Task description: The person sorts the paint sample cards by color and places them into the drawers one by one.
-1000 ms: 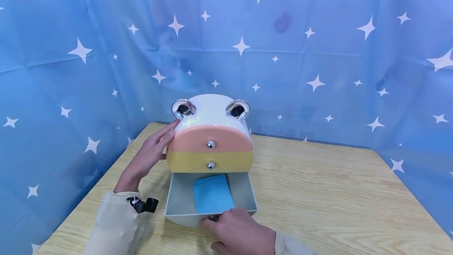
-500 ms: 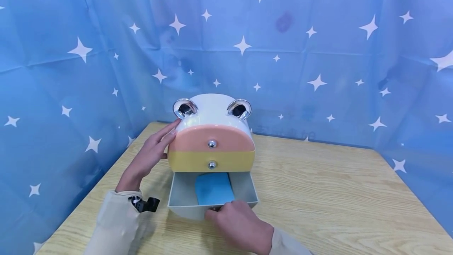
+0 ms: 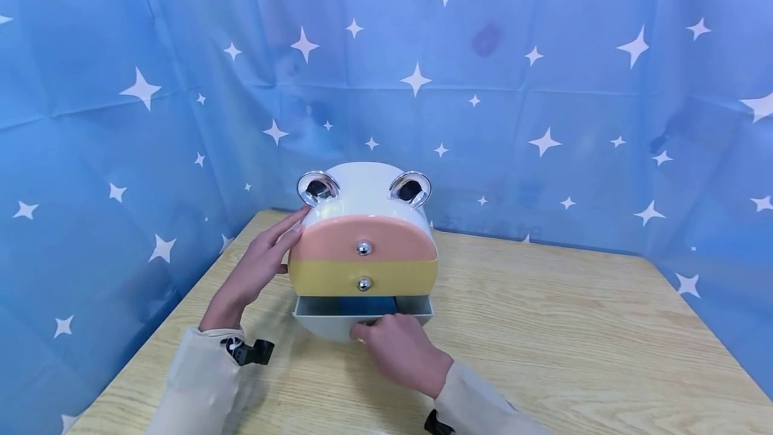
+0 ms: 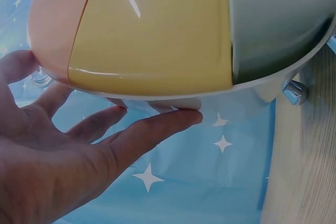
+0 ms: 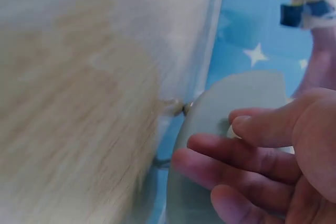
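Observation:
A small frog-faced drawer cabinet [image 3: 365, 186] with a white shell stands on the table. My left hand [image 3: 256, 264] rests along its left side, fingers extended against the shell, as the left wrist view also shows. The grey bottom drawer [image 3: 323, 327] is pulled partly out, and a blue folded sheet [image 3: 356, 305] lies inside it. With thumb and forefinger my right hand [image 3: 401, 351] pinches the knob on that drawer's front; the fingers hide the knob. In the right wrist view the other fingers [image 5: 239, 174] lie close along the grey drawer front.
Above it, the pink drawer [image 3: 326, 240] and yellow drawer [image 3: 326, 277] sit flush, each with a silver knob. Two silver-rimmed eyes [image 3: 410, 188] stick up from the shell. Wood-grain tabletop [image 3: 574, 327] extends to the right. A blue star-patterned curtain [image 3: 513, 119] surrounds the table.
My right hand has pushed the grey bottom drawer inward, away from me, so less of it and of the blue sheet shows. The left hand stays on the cabinet's side.

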Motion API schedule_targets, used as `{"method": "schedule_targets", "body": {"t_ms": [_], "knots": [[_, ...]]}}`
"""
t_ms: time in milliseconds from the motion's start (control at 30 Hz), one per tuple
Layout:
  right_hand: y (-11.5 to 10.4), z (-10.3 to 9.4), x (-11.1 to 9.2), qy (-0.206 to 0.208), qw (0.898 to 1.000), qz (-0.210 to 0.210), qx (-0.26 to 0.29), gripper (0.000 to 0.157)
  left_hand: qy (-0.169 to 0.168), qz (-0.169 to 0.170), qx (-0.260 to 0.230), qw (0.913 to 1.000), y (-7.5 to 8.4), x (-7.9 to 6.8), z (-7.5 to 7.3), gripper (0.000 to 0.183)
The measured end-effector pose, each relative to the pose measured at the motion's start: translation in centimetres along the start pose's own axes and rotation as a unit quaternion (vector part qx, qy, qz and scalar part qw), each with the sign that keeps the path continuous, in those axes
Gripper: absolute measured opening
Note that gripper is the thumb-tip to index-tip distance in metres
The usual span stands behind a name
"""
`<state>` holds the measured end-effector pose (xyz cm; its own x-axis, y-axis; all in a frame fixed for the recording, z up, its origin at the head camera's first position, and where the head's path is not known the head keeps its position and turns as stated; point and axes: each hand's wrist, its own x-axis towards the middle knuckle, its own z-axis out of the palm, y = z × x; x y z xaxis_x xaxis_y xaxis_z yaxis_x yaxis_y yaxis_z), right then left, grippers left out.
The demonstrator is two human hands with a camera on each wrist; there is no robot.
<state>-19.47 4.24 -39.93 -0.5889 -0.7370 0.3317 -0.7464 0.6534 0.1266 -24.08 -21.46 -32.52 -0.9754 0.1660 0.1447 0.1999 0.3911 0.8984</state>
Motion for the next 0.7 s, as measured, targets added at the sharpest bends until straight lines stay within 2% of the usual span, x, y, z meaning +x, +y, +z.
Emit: {"method": "schedule_targets", "body": {"t_ms": [233, 467, 700], "knots": [[1.0, 0.8, 1.1, 0.007, 0.999, 0.032, 0.030, 0.023, 0.003, 0.002, 0.001, 1.0000, -0.1, 0.0, 0.1, 0.054], [1.6, 1.5, 1.3, 0.048, 0.998, 0.030, -0.001, 0.025, -0.003, 0.012, -0.009, 0.9999, 0.1, -0.3, 0.0, 0.052], [1.8, 2.0, 1.7, 0.052, 0.998, 0.029, -0.005, 0.024, -0.005, 0.013, -0.008, 0.9999, 0.1, -0.3, 0.0, 0.052]]}}
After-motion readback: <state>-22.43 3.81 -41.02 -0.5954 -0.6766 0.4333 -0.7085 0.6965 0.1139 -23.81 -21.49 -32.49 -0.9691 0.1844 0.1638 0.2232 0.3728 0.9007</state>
